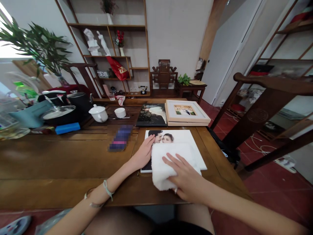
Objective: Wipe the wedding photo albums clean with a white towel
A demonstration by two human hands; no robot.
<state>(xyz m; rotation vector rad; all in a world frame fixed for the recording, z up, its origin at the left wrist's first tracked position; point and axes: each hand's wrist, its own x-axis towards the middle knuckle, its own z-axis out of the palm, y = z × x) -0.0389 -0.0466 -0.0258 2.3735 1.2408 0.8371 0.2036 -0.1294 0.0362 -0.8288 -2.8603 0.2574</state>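
Observation:
A white photo print [186, 138] showing two people lies flat on the wooden table [61, 156] in front of me. A folded white cloth [168, 160] covers its lower part. My right hand [183, 178] lies flat on the cloth, fingers stretched out and apart. My left hand [144, 153] rests open on the print's left edge, fingers extended along it, holding the print down. A bracelet sits on my left wrist.
Behind the print lie a dark photo [152, 115] and a framed picture [186, 112]. A white teapot [99, 113], a cup [120, 112], a blue block [67, 128], black pots [58, 114] and a blurred object [119, 137] stand at left. A wooden chair [269, 107] is at right.

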